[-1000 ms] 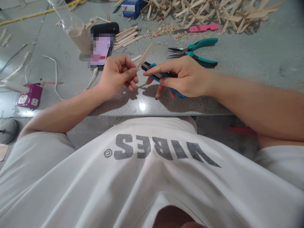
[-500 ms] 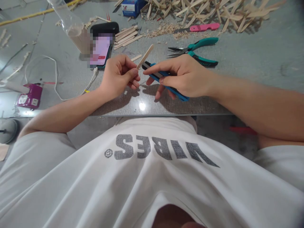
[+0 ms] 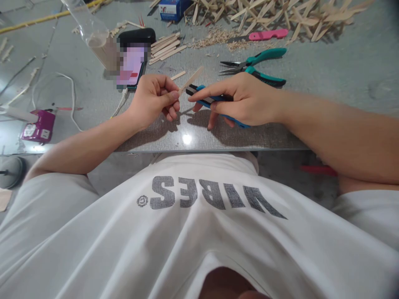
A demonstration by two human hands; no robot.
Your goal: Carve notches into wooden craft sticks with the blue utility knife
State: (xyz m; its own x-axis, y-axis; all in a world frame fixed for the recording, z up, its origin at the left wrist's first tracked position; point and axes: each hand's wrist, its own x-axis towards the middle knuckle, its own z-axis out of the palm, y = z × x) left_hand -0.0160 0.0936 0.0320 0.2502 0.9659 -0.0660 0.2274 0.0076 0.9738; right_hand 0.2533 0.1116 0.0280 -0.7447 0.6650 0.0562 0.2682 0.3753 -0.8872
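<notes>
Between thumb and fingers, my left hand (image 3: pixel 158 97) pinches one end of a wooden popsicle stick (image 3: pixel 195 77), whose free end points up and to the right, slightly blurred. My right hand (image 3: pixel 237 99) is closed around a blue utility knife (image 3: pixel 204 101), its index finger stretched along the top. The knife's black tip is close beside the stick, near my left fingertips; whether they touch I cannot tell. Another stick (image 3: pixel 178 75) lies on the table just behind my left hand. Beyond my right hand are green-handled needle-nose pliers (image 3: pixel 249 66), jaws parted.
Behind lie a pile of popsicle sticks (image 3: pixel 166 46), wood shavings (image 3: pixel 215 38), a pink-handled knife (image 3: pixel 268 35) and a heap of joined sticks (image 3: pixel 280 14). Left are a phone (image 3: pixel 132 64) with a white cable, a plastic cup (image 3: pixel 101 47) and a purple box (image 3: pixel 42 126).
The stick has tilted lower toward the right in my left hand, which has shifted slightly left. The knife in my right hand has turned a little flatter.
</notes>
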